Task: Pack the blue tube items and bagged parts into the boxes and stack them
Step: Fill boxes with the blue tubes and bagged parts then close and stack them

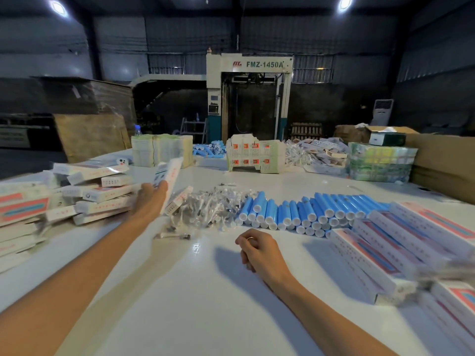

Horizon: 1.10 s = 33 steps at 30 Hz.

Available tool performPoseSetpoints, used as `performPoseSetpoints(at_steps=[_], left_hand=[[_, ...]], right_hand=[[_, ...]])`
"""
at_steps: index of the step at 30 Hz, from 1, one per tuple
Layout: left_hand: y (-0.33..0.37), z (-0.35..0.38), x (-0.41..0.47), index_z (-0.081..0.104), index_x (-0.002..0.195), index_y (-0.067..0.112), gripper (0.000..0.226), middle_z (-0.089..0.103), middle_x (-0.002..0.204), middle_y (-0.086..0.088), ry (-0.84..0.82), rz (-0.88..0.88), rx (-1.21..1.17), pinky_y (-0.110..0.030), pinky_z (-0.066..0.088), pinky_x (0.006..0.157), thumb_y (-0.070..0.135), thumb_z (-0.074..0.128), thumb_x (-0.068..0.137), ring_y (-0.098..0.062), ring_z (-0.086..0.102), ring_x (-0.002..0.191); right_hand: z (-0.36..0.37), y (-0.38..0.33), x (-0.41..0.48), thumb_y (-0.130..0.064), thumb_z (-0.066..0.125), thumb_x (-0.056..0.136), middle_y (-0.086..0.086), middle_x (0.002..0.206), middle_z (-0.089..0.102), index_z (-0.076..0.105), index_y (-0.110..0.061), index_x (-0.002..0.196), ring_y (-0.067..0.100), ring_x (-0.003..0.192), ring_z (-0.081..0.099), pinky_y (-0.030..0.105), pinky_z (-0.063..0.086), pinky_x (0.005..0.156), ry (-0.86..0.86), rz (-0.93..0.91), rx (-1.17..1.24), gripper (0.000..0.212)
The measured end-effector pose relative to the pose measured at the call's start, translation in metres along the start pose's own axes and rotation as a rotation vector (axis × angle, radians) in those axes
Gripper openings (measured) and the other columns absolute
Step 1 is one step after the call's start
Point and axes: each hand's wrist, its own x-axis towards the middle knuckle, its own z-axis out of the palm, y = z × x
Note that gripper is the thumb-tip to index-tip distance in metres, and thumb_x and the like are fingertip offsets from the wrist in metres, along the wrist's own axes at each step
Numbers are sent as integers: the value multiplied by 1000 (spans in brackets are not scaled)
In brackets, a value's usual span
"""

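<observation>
My left hand [150,200] reaches out to the left and holds a long white box [167,177] tilted upward, just beside a loose heap of white boxes [100,194]. My right hand [257,249] hovers low over the white table [205,304] with fingers curled, holding nothing. A row of blue tubes [303,211] with white caps lies beyond my right hand. A pile of clear bagged parts [213,206] sits between the tubes and my left hand. One bagged part [174,235] lies apart, nearer to me.
Flat printed boxes [401,237] are stacked at the right. At the table's far edge stand bundles of flat cartons [159,150], more blue tubes [209,149], folded cartons [254,156], more bagged parts [316,152] and wrapped packs [380,161]. A large machine [249,96] stands behind.
</observation>
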Motion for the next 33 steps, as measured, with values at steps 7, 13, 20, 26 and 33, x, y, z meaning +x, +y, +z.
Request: performPoseSetpoints(at_steps=[7,13,20,26,33], left_hand=[[43,33,-120,51,113,32,32,68,112,11,-381,128,-327,-23,57,54,47,74,97,-11,71,93],[35,69,-170,43,118,23,59,79,109,-1,-427,230,-365,-54,65,84,16,88,81,-25,82,82],[15,73,-173,68,123,29,45,83,98,0,-546,109,-483,-48,67,79,35,91,85,-23,82,88],[9,69,-162,70,112,37,49,83,101,1,-559,5,-547,-53,66,69,50,95,72,-16,81,96],[9,77,-161,70,127,20,60,80,117,-11,-651,-124,-807,-51,59,100,62,70,84,-31,78,103]], right_hand=[[-2,-5,-8,-12,55,101,12,65,67,68,-10,90,17,53,54,30,43,50,81,-48,23,17],[-25,-17,7,-16,57,99,3,70,71,69,-15,86,17,63,65,42,54,63,351,-64,-97,18],[-97,-14,67,-14,52,100,12,122,62,57,-5,123,34,112,55,39,42,79,500,18,-801,25],[-122,7,94,-16,44,105,13,136,56,57,-7,134,31,129,47,38,40,104,327,133,-1376,32],[-110,11,96,-4,63,96,16,132,58,55,-3,135,31,126,52,33,45,102,224,169,-1581,41]])
